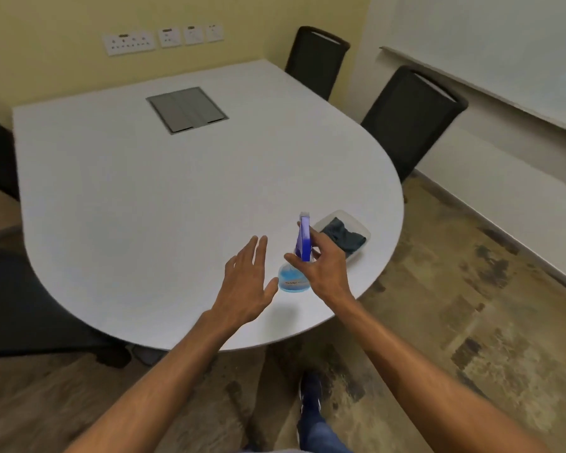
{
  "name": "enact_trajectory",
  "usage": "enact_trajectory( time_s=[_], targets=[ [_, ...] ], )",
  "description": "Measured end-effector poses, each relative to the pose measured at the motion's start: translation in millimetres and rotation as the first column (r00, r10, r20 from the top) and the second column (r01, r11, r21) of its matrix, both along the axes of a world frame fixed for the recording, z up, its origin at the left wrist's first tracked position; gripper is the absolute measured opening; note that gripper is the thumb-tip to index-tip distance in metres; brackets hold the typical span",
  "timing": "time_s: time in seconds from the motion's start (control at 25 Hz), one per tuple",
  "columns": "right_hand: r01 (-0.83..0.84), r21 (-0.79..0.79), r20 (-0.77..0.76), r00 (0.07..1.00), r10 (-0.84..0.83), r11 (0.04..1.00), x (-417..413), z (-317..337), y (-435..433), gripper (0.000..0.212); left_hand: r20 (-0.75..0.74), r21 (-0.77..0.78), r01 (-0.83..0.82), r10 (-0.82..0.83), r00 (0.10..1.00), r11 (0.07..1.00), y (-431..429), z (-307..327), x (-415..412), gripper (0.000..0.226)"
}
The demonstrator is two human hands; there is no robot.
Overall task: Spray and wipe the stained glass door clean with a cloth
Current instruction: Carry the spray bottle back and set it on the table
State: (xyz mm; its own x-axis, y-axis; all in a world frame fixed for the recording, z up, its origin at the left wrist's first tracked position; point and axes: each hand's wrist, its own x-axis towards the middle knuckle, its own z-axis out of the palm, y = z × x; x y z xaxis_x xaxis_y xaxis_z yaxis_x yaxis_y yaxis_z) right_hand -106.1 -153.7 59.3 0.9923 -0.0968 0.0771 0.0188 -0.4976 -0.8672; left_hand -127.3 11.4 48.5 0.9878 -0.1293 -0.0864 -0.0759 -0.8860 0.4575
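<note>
Both hands reaching: right hand (321, 266) curling around clear blue-liquid spray bottle (295, 278) neck for trigger access, not yet clenched; left hand (247, 284) released, flat. Dark folded cloth (346, 237) in clear tray (361, 228), bottle's 2 o'clock.

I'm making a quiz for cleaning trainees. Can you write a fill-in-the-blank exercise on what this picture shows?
1. The right hand is closing around the neck of the ____ with blue liquid.
2. The dark cloth lies in a clear ____ near the table's edge.
3. The left hand is open and holds ____.
4. Two ____ chairs stand on the table's far side.

Missing words: spray bottle; tray; nothing; black
</note>
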Motion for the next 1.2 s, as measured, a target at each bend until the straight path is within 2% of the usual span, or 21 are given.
enact_trajectory(
  time_s=[0.28,0.4,0.88,1.2],
  targets=[
    [-0.220,0.001,-0.054,0.974,0.220,0.976,84.8,-43.7,-5.4,0.063,-0.074,0.025,-0.249,0.250,0.965,0.968,-21.8,-17.4,38.2,0.082],
    [-0.271,0.038,-0.095,0.957,0.273,0.962,108.0,-54.5,-5.4,0.063,-0.090,0.031,-0.290,0.291,0.952,0.957,-28.3,-21.3,47.7,0.081],
    [-0.332,0.048,-0.157,0.929,0.335,0.942,149.7,-81.1,3.4,0.064,-0.158,0.059,-0.287,0.292,0.943,0.956,-21.9,-38.8,88.2,0.081],
    [-0.286,0.066,-0.181,0.939,0.293,0.956,151.7,-90.6,6.8,0.065,-0.180,0.084,-0.263,0.274,0.945,0.961,-16.2,-54.3,98.7,0.081]
  ],
)
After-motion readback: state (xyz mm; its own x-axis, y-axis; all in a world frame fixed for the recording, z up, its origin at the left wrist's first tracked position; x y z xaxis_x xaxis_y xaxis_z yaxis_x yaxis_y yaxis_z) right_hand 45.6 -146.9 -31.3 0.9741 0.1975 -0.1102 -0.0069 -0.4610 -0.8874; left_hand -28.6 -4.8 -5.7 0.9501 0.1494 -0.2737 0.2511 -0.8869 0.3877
